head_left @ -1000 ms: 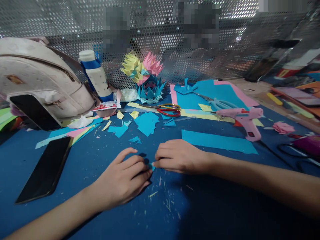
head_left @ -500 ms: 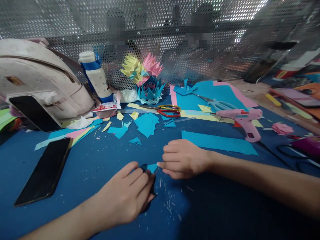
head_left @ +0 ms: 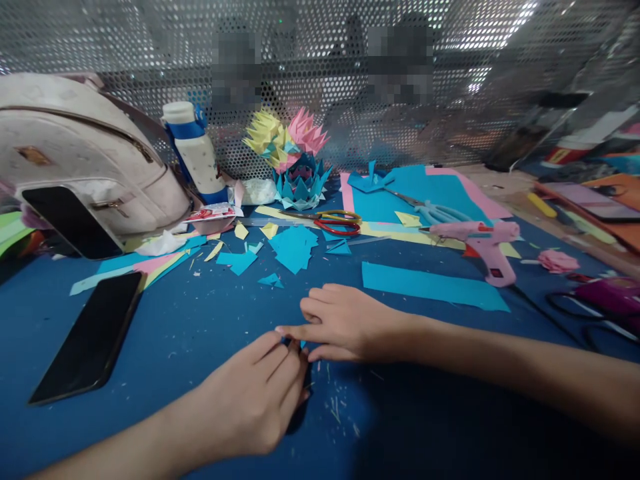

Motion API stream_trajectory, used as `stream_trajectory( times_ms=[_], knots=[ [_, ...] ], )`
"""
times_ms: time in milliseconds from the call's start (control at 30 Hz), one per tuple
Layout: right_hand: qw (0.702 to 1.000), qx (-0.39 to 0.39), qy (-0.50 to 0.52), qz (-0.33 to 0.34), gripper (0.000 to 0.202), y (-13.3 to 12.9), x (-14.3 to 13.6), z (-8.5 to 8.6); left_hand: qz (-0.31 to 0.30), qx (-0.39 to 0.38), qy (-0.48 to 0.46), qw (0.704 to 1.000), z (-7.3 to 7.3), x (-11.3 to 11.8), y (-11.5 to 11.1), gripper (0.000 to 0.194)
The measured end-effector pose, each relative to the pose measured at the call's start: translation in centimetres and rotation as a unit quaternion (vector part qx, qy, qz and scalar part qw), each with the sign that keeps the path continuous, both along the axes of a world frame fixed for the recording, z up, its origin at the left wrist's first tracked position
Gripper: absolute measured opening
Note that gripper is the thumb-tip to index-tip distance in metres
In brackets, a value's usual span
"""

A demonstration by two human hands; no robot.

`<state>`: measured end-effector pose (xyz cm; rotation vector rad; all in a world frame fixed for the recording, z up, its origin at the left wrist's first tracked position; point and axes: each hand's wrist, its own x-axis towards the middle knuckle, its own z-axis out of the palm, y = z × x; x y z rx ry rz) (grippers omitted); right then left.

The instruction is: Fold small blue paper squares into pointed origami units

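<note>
Near the table's front middle, both hands meet over a small piece of blue paper (head_left: 303, 344), of which only a sliver shows between the fingers. My left hand (head_left: 255, 393) is closed on it, fingers bent and pressed together. From the right comes my right hand (head_left: 345, 323), its index finger reaching across to the left fingertips and its thumb at the paper's edge; the other fingers are curled. Beyond the hands lie a small blue paper scrap (head_left: 271, 281), a stack of blue paper pieces (head_left: 294, 248) and a long blue paper strip (head_left: 433, 287).
Scissors (head_left: 340, 222), pliers (head_left: 435, 210) and a pink glue gun (head_left: 480, 237) lie farther back. Folded paper flowers (head_left: 300, 183) stand by the perforated metal screen (head_left: 320, 80). Left are a phone (head_left: 90, 340), a backpack (head_left: 85, 147) and a bottle (head_left: 195, 153).
My right hand has moved left, its index finger now stretched over to my left fingertips. The blue paper, a visible triangle before, is now mostly covered.
</note>
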<state>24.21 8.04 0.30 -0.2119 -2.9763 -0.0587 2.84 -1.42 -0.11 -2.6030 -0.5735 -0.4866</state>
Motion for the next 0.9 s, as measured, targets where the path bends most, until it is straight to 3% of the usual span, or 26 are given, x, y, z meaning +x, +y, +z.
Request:
stream_trajectory(
  times_ms=[100,200,333,467,600,900],
  knots=[
    [0.999,-0.041,0.008,-0.006,0.041,0.0,0.0,-0.2,-0.010,-0.020,-0.020,1.000,-0.1,-0.2,0.4,0.022],
    [0.996,-0.086,0.029,-0.009,0.038,0.1,0.2,-0.3,0.000,-0.089,-0.066,0.994,-0.2,-0.6,1.1,0.021],
    [0.985,-0.155,0.063,-0.030,0.036,0.2,0.5,-0.2,0.087,-0.225,-0.138,0.960,-0.3,-1.2,2.2,0.009],
    [0.975,-0.201,0.080,-0.051,0.023,0.3,0.5,-0.1,0.133,-0.305,-0.174,0.927,-0.4,-1.5,2.8,0.015],
    [0.963,-0.240,0.096,-0.077,0.014,0.4,0.4,-0.2,0.138,-0.345,-0.185,0.910,-0.4,-1.5,3.0,0.015],
    [0.940,-0.304,0.113,-0.106,0.013,0.6,0.3,-0.3,0.145,-0.391,-0.269,0.868,-0.3,-1.1,3.3,0.008]
  ],
)
